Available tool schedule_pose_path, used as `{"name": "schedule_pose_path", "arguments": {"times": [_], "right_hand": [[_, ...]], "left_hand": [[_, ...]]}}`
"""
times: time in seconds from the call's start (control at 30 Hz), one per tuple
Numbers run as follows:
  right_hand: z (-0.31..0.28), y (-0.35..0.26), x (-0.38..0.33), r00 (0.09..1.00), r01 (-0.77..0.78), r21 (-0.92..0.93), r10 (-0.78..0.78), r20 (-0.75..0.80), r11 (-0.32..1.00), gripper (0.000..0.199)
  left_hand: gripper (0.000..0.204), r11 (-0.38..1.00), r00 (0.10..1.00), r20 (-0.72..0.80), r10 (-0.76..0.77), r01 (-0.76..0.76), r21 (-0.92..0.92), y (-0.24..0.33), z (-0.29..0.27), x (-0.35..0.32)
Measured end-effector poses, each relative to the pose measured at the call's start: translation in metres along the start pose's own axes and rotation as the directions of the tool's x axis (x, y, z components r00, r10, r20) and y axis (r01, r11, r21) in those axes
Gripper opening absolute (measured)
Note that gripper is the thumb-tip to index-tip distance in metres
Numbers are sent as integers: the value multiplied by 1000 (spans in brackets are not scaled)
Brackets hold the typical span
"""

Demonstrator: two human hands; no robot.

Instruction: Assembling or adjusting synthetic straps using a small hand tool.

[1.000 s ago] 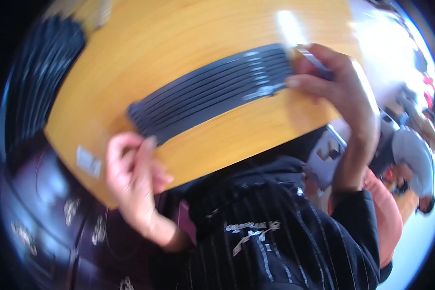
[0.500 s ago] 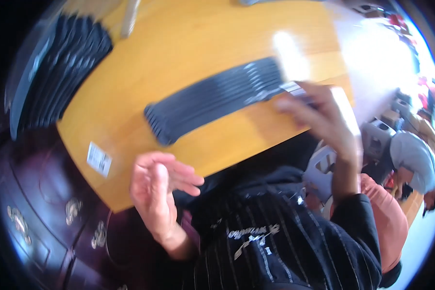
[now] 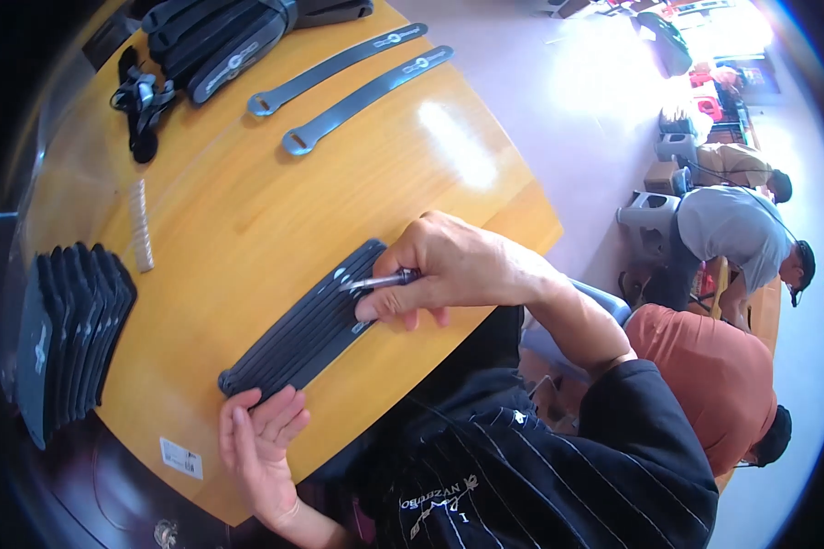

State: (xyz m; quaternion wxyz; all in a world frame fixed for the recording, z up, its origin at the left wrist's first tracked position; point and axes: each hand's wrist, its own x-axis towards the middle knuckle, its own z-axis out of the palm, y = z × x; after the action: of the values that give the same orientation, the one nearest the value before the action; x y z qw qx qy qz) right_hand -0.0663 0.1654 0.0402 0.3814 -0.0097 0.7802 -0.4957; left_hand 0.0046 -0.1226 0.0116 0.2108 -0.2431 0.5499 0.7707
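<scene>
Right hand [image 3: 449, 265] brought tool [image 3: 383, 280] over black strips [image 3: 293, 331], straps [image 3: 366, 100] beyond.

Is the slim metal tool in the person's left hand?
No, the right hand holds the metal tool, while the left hand is open beside the black strips.

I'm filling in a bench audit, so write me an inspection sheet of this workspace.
Surface: yellow-brown wooden table, bright glare patch
Job's things: row of thin black strips; slim silver-coloured tool at its upper end
Clutter: two flat grey straps, black bundle, fanned black pile, pale ribbed stick, white rectangular label
Grippers: bare right hand grips the tool; bare left hand open at the row's lower end, contact unclear
Cables: nothing seen for certain
Surroundings: three people, grey plastic stool, at right
</scene>
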Motion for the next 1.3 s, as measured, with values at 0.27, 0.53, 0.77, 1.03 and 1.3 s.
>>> {"name": "schedule_pose_path", "arguments": {"times": [0.27,0.53,0.77,1.03,1.3], "right_hand": [[-61,8,47,487,122,-691,-650,-583,712,18],[-57,17,58,650,86,-677,-556,-518,731,19],[-53,19,33,721,12,-600,-423,-549,800,18],[6,-1,-51,691,367,-459,-567,-447,809,16],[60,11,-66,818,443,-435,-552,-162,784,18]], "left_hand": [[43,997,978,200,54,-64,42,7,4,-3],[45,908,915,402,-5,173,-382,-9,-53,8],[43,995,966,260,-8,34,-95,-7,-29,0],[46,838,913,152,380,-409,363,-5,25,-28],[34,831,850,365,380,-487,269,-41,46,-48]]}}
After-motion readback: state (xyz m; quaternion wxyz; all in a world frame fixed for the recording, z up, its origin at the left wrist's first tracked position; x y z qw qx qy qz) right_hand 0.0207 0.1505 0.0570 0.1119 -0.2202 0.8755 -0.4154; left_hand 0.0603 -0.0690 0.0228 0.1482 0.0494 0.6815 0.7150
